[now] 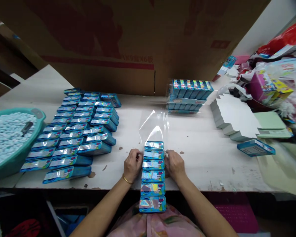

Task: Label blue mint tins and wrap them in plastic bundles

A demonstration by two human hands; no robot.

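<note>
In front of me a row of several small blue boxes (153,175) with shiny labels runs from the table's edge, over my lap, toward the middle of the table. A clear plastic bag (154,126) lies flat beyond the row, its near end around the farthest box. My left hand (133,163) is closed at the row's left side, fingers pinched at the bag's edge. On the opposite side my right hand (175,165) is curled the same way, its fingertips partly hidden against the bag and boxes.
Several rows of blue boxes (71,131) stand at left, beside a teal basin (40,115) of pale blue pieces. Wrapped box stacks (188,95) stand at the back, before a large cardboard carton (101,49). White card stacks (236,115) and a lone blue box (256,147) lie right.
</note>
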